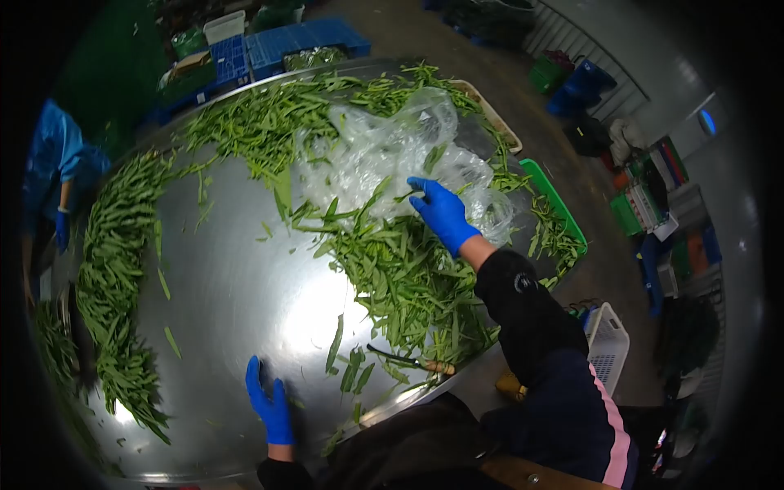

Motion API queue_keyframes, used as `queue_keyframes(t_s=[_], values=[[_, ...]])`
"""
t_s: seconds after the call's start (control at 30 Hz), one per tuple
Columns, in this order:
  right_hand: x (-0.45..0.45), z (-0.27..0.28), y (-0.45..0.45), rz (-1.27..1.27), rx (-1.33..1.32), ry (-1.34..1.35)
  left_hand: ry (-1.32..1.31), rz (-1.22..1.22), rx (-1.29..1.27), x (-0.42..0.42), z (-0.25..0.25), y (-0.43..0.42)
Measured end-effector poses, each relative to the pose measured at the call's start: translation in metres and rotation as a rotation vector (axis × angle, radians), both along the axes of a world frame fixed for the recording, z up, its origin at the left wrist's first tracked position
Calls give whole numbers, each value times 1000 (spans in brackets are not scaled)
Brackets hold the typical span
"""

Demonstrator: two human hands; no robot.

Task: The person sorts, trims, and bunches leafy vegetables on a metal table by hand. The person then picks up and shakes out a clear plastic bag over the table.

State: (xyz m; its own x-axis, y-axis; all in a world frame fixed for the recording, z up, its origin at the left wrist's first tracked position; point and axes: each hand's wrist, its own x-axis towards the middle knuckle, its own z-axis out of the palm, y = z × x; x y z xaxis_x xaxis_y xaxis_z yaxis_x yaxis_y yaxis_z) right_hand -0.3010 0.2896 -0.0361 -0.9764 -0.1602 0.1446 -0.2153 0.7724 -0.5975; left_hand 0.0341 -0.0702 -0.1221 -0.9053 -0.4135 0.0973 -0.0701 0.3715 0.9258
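My right hand (445,216), in a blue glove, reaches over the clear plastic bag (384,147) that lies crumpled on the metal table (220,269). A thin green leaf sprig (402,197) shows between its thumb and forefinger. Below that hand spreads a loose heap of leafy greens (400,278). My left hand (270,406), also blue-gloved, is at the near side of the table, fingers apart and holding nothing. To its right, a knife (400,356) with a dark blade and wooden handle lies beside the heap near the edge.
A long row of greens (118,286) lines the table's left side, and more greens (261,122) lie along the far side. A green tray (559,200) sits at the right edge. A white basket (608,347) stands below. Another person's blue sleeve (69,147) is at far left.
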Motion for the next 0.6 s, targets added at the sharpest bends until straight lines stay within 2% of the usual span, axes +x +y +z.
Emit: queue_keyframes(t_s=[0.07,0.13,0.17,0.23,0.3,0.33,0.37,0.43,0.47,0.5,0.53,0.57,0.6], values=[[-36,1,18,-41,50,-42,-29,7,-19,3,0,9],[-69,-2,26,119,322,404,-82,38,-49,2,3,22],[-82,4,25,109,420,308,-75,44,-60,1,5,30],[-93,1,24,-55,579,283,-81,70,-80,-4,10,43],[-118,-22,34,-130,781,-218,-66,71,-93,-12,16,58],[-148,-49,53,132,816,-365,-61,65,-85,-17,18,61],[-155,-43,57,144,678,-413,-60,66,-96,-23,23,64],[-188,-47,68,-14,718,110,-68,-8,-121,-41,36,75],[-211,-8,71,73,571,-32,-49,-33,-146,-50,39,76],[-215,41,75,126,634,235,-61,-30,-147,-60,47,77],[-262,45,85,-100,-42,212,-15,-58,-177,-73,58,79],[-248,124,74,-87,63,362,38,-88,-208,-88,68,81],[-238,175,75,-31,-86,445,92,-102,-228,-103,78,81]])
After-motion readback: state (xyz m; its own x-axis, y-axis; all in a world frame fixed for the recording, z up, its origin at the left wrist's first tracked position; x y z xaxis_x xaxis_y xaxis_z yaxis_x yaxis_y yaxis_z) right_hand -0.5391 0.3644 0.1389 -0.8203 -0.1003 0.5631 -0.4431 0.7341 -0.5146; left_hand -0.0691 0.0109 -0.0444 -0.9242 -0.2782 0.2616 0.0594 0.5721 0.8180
